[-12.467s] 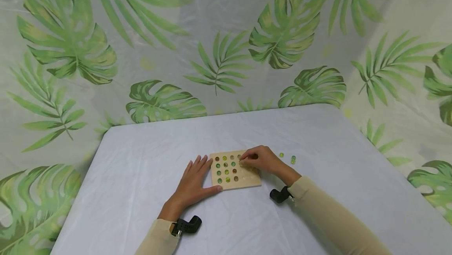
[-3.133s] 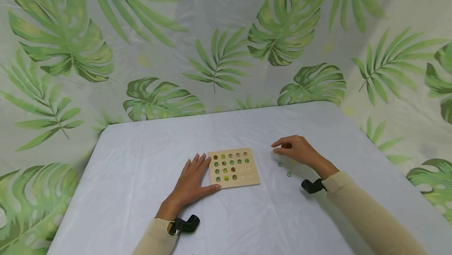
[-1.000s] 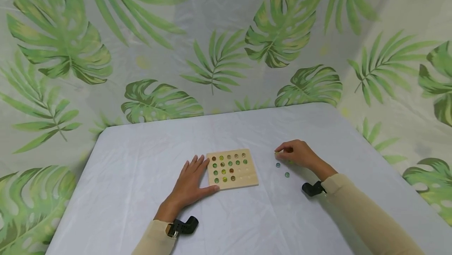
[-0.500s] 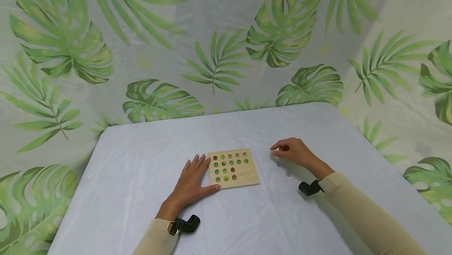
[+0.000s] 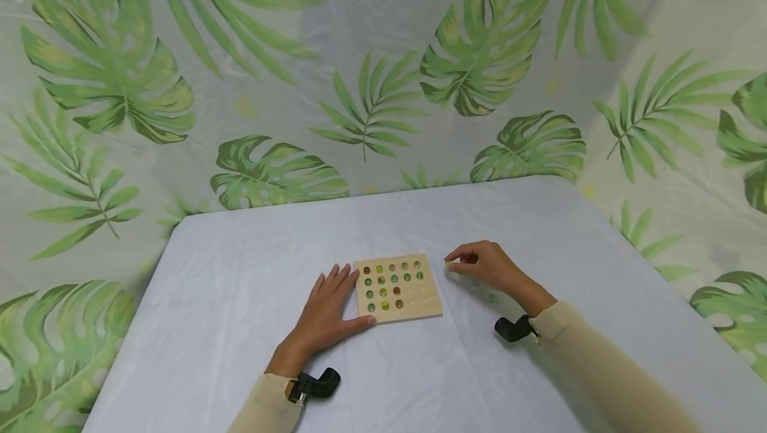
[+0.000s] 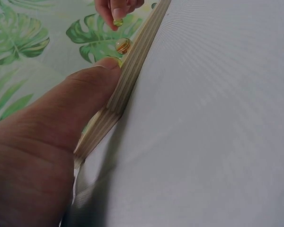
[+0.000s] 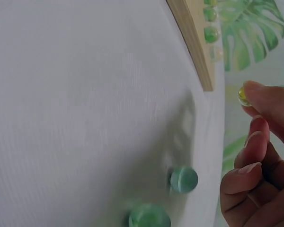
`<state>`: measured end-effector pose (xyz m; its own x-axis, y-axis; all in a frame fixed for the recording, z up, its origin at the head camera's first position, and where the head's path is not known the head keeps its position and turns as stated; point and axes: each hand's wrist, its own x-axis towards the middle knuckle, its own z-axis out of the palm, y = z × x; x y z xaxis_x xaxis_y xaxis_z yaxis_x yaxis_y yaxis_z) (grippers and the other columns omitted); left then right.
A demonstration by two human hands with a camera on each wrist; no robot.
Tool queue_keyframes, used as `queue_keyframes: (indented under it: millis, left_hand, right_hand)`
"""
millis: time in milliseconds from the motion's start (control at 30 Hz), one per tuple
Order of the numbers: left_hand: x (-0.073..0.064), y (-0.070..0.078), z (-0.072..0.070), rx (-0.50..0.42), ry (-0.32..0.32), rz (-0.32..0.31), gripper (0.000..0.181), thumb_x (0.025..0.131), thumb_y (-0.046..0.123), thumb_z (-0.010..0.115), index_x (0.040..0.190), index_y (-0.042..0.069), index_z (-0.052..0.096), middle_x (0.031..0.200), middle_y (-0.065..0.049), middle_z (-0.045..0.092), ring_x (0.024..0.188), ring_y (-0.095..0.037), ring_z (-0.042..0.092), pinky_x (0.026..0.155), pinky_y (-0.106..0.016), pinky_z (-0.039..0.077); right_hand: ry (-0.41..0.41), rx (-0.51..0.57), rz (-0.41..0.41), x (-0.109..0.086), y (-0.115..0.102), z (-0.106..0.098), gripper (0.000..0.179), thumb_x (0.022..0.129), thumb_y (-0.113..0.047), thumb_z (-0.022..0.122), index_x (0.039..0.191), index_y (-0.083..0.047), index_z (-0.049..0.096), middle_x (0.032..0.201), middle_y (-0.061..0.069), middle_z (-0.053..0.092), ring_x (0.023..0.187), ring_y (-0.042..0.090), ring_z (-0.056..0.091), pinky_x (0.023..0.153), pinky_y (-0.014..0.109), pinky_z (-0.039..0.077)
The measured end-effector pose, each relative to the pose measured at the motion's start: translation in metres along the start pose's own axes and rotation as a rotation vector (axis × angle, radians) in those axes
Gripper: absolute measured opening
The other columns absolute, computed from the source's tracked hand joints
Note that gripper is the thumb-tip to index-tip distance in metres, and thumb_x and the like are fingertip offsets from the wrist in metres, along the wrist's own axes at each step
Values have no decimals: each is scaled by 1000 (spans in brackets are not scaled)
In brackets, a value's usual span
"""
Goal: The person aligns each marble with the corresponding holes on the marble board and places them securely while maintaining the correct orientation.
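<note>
A pale wooden board point(image 5: 434, 301) with rows of round hollows lies on the table, and glass marbles point(image 5: 394, 280) in green, yellow, brown and clear sit in many of them. Several hollows at its near right hold no marble. My left hand point(image 5: 326, 313) rests with spread fingers along the board's left side, its thumb point(image 6: 97, 80) on the near left corner. Between thumb and forefinger my right hand point(image 5: 487, 266) pinches a yellow marble point(image 7: 243, 96), just right of the board's far right corner.
Two loose green marbles, one nearer the board point(image 7: 184, 179) and one farther off point(image 7: 150, 217), lie on the white tablecloth point(image 5: 252, 253) below the right hand. Behind the table hangs a leaf-patterned cloth point(image 5: 371, 173).
Since the oldest frame, the board's second row has filled with green marbles. Lately my right hand has picked up a yellow marble and moved left toward the board. My left hand stays put.
</note>
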<state>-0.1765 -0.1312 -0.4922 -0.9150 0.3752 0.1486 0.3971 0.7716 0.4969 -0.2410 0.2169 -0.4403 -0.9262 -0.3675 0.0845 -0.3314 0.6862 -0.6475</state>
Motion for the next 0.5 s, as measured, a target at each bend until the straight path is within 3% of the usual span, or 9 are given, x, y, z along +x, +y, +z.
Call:
queue_keyframes:
  millis: [500]
  left_hand:
    - [1, 1, -1, 8, 4, 9, 99, 78, 70, 62, 152, 12, 30, 158, -8, 25, 148, -26, 11, 119, -45, 5]
  right_hand:
    - [-41, 35, -115, 4, -19, 23, 18, 86, -21, 73, 102, -13, 77, 72, -9, 61, 64, 10, 49, 57, 24, 44]
